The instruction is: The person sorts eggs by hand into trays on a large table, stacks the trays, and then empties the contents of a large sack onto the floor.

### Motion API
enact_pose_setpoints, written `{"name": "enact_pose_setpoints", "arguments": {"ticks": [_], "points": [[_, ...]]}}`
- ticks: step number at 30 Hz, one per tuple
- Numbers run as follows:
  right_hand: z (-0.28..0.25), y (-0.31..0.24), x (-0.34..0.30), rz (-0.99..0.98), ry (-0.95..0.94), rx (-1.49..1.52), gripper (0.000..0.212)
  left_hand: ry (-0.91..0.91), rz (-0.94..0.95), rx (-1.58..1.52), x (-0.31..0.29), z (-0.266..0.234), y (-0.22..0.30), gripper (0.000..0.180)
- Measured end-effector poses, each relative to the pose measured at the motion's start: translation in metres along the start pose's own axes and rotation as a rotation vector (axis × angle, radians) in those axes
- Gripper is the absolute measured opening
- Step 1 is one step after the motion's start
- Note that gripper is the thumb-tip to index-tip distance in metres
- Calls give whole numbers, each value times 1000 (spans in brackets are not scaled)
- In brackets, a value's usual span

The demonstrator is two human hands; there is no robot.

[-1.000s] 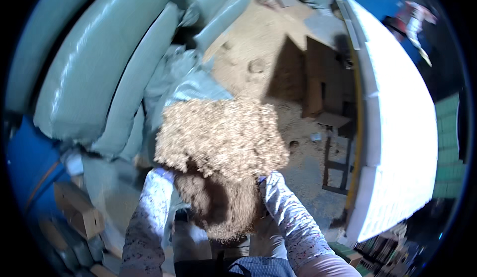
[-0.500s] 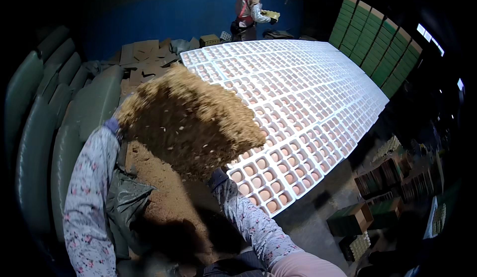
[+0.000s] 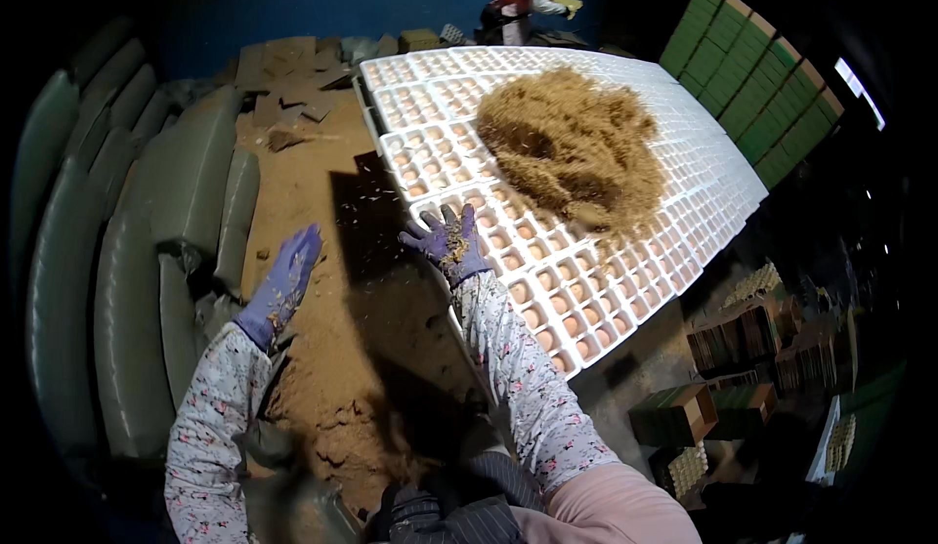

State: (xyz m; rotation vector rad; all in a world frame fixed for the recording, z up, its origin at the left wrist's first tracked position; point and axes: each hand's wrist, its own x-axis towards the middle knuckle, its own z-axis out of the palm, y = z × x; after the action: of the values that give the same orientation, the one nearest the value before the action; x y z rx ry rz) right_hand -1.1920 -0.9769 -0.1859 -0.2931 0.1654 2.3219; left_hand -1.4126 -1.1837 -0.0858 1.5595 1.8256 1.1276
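Observation:
My left hand (image 3: 286,283), in a purple glove dusted with husk flakes, is held out with its fingers stretched and nothing in it. It is over the husk-strewn floor, left of the table of trays. My right hand (image 3: 451,243), gloved alike, has its fingers spread at the near left edge of the white trays (image 3: 431,206). Each tray has square cells with a round, pale-brown egg (image 3: 546,280) in many of them. Over the middle of the trays is a loose heap of yellow-brown husk (image 3: 576,153), covering the cells under it. I cannot tell whether it is fully settled.
Plump green sacks (image 3: 176,183) stand stacked at the left. Cardboard pieces (image 3: 283,70) lie on the floor at the back. Green cartons (image 3: 740,75) rise behind the table; an open box (image 3: 674,414) is at the lower right. Another person (image 3: 516,2) stands beyond the table, holding a yellowish tray.
The husk mass has left my hands and spread out to the right over the trays. Both hands now show, empty. The other person appears higher in the picture.

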Motion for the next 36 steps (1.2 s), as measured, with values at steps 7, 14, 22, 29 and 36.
{"name": "enact_pose_setpoints", "arguments": {"ticks": [7, 14, 22, 29, 36], "points": [[-179, 179, -105, 389, 357, -939, 86, 277, -938, -654, -375, 10, -221, 56], [-424, 115, -116, 992, 346, -668, 67, 562, -1145, -322, -519, 110, -307, 84], [-432, 186, -197, 700, 790, -1019, 41, 213, -1166, 820, -359, -63, -405, 62], [-411, 192, -222, 748, 699, -1081, 38, 1212, -802, -30, -446, -109, -404, 26], [-319, 304, -188, 848, 203, -1354, 43, 812, -766, -112, -496, 25, -214, 25]]}}
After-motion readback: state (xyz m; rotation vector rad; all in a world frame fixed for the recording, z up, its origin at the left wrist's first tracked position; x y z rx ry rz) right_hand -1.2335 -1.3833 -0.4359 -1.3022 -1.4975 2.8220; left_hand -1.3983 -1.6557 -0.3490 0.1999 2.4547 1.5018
